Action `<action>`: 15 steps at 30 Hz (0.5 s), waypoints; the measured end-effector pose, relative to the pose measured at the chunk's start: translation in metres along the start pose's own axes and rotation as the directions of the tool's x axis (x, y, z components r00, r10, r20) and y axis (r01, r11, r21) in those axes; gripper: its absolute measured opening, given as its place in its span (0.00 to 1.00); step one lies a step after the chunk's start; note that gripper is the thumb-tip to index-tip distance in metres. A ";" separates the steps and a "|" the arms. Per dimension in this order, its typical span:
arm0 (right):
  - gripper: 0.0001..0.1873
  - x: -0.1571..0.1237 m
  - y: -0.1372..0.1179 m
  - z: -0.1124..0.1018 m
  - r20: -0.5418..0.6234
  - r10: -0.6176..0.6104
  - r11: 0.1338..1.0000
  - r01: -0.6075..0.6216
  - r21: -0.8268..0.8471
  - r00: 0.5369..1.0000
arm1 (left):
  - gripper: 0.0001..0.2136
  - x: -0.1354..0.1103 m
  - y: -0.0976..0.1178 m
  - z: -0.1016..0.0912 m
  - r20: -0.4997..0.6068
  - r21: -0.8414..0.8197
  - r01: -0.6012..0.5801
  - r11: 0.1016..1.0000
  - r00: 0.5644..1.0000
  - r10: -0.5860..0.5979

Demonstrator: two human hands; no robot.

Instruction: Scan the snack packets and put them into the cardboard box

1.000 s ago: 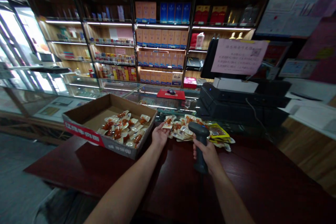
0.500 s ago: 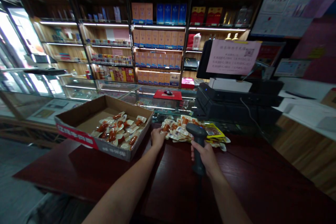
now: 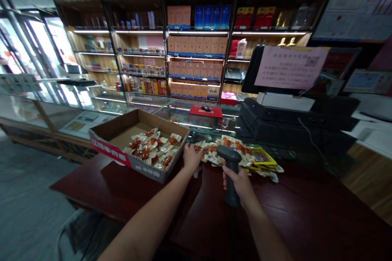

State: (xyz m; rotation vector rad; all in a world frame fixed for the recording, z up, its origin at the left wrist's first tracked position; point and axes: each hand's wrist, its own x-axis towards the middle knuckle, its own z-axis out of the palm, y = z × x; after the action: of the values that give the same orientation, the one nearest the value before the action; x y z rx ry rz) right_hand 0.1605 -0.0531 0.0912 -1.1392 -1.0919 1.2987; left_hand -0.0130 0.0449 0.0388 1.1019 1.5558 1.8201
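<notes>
My right hand (image 3: 240, 183) is wrapped around the handle of a dark grey barcode scanner (image 3: 229, 155), held upright over the table with its head toward the pile. At the pile's left end my left hand (image 3: 192, 159) has its fingers curled down. A pale corner of a snack packet (image 3: 197, 172) sticks out beneath that hand; the rest is hidden. Beyond both hands lies a pile of small clear snack packets (image 3: 211, 153) with reddish-brown contents. Yellow packets (image 3: 263, 157) lie at its right end. Left of my left hand, an open cardboard box (image 3: 107, 142) holds several similar packets (image 3: 147, 149).
The dark red table (image 3: 208, 220) carries the box and pile. Behind it runs a glass counter (image 3: 171, 108) with a mouse (image 3: 206, 108) on a red mat (image 3: 196, 111). A monitor (image 3: 252, 69) with a pink notice stands on black equipment at right. Stocked shelves line the back.
The view has turned left, so the scene sits further right. My left hand stays between box and pile, and a pale packet corner now shows under it. The scanner remains in my right hand.
</notes>
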 end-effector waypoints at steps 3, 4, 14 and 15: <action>0.21 0.001 0.006 0.013 0.043 0.014 1.000 -0.014 -0.014 0.999 | 0.11 0.003 0.010 -0.009 0.095 -0.012 -0.021 1.000 0.995 0.022; 0.22 0.001 0.008 0.017 0.055 0.018 1.000 -0.017 -0.021 0.998 | 0.10 0.006 0.014 -0.013 0.124 -0.025 -0.046 0.999 0.991 0.049; 0.24 0.001 0.008 0.028 0.070 0.017 0.999 -0.014 -0.039 0.997 | 0.11 0.143 0.086 -0.152 -0.039 0.472 -0.003 0.882 0.999 0.024; 0.24 0.001 0.008 0.027 0.066 0.018 0.999 -0.015 -0.042 0.998 | 0.11 0.153 0.088 -0.169 -0.006 0.439 0.036 0.898 0.999 -0.037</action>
State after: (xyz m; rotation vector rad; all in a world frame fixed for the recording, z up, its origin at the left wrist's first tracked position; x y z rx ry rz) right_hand 0.1323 -0.0520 0.0865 -1.1449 -1.1648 1.3400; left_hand -0.2255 0.0525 0.1595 1.2555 2.0352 1.4728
